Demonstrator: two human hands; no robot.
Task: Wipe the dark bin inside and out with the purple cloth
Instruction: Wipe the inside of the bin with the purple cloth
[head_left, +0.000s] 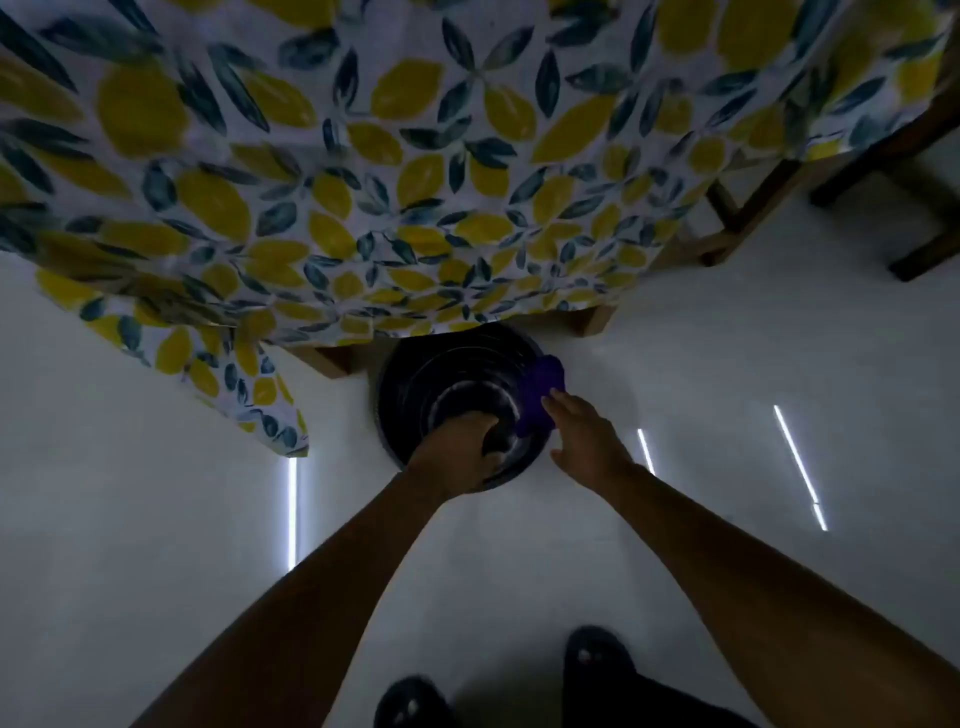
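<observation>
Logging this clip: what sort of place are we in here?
Probably a home dining area, seen from above in dim light. A table is draped in a lemon-print tablecloth, wooden furniture legs stand beside it, and the dark bin sits on a glossy white floor.

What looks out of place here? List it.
Nothing stands out. The dark bin stands upright on the floor; the left hand grips its near rim, the right hand presses the purple cloth on its right rim.
</observation>
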